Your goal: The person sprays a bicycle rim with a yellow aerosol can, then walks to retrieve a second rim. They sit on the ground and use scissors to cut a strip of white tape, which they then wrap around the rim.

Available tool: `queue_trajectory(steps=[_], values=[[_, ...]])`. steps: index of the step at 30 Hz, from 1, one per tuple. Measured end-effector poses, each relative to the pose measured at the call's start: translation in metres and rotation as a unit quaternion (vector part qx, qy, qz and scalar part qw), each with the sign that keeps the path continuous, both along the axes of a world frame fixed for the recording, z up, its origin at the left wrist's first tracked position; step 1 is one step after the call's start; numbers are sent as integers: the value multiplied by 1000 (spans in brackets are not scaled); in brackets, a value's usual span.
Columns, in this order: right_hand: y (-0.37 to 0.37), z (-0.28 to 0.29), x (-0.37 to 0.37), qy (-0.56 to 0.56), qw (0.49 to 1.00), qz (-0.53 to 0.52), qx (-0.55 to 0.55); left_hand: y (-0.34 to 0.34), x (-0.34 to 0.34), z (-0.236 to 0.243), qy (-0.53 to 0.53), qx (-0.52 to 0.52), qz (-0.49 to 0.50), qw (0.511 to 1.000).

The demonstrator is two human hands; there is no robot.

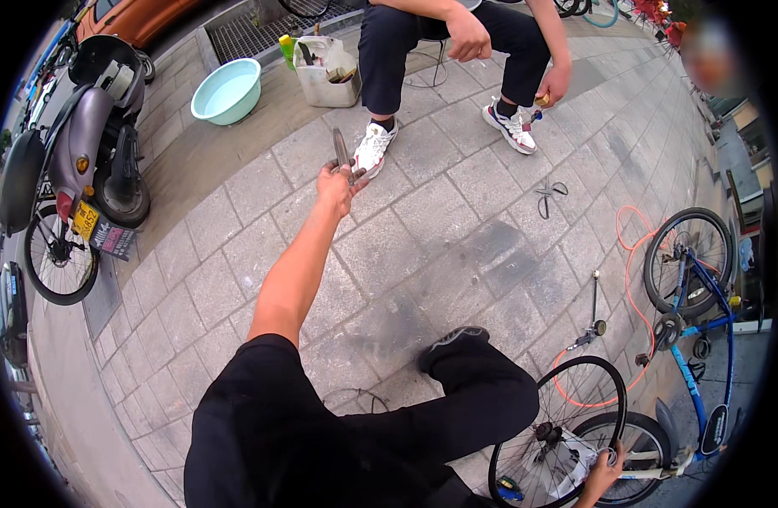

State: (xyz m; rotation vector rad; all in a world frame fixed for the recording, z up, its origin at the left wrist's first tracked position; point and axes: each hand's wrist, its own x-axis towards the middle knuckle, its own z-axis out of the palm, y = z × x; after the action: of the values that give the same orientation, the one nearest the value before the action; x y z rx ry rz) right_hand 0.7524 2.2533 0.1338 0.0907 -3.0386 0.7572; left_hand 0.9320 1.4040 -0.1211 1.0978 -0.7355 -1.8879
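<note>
My left hand (340,184) reaches forward over the paving, closed around a long, narrow grey metal tool (341,149) with its tip pointing away from me. Its exact kind is hard to make out. At the lower right, my right hand (605,476) grips the edge of a bicycle wheel (621,391) that stands beside my bent leg. Spokes and a dark hub show on this wheel, and something whitish lies behind them. Beyond my left hand sits another person, whose white shoe (374,150) is close to the metal tool.
Scissors (551,200) lie on the paving. An inflator with a gauge (598,327) joins an orange hose (633,288) near a blue bicycle (689,381) at right. A pale green basin (227,91), a white cut-open container (327,83) and a parked scooter (97,152) stand at left.
</note>
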Motion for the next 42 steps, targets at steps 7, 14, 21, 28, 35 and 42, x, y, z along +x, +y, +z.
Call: queue_trajectory(steps=[7,14,21,28,35,42], values=[[45,-38,5,0,986,-74,-148,-125,-32,50,-107,-47,-63,991],[81,-33,21,2,995,-85,-52,32,0,-84,-164,117,-101,974],[40,0,-1,-12,994,-87,-59,234,-55,-134,-282,95,-346,890],[47,11,-43,-80,988,-120,-59,297,-299,-130,-311,-326,-481,752],[63,16,-50,-96,986,-133,-33,327,-488,-162,-378,-492,-514,592],[63,17,-55,-88,985,-149,2,287,-612,-242,-500,-544,-548,391]])
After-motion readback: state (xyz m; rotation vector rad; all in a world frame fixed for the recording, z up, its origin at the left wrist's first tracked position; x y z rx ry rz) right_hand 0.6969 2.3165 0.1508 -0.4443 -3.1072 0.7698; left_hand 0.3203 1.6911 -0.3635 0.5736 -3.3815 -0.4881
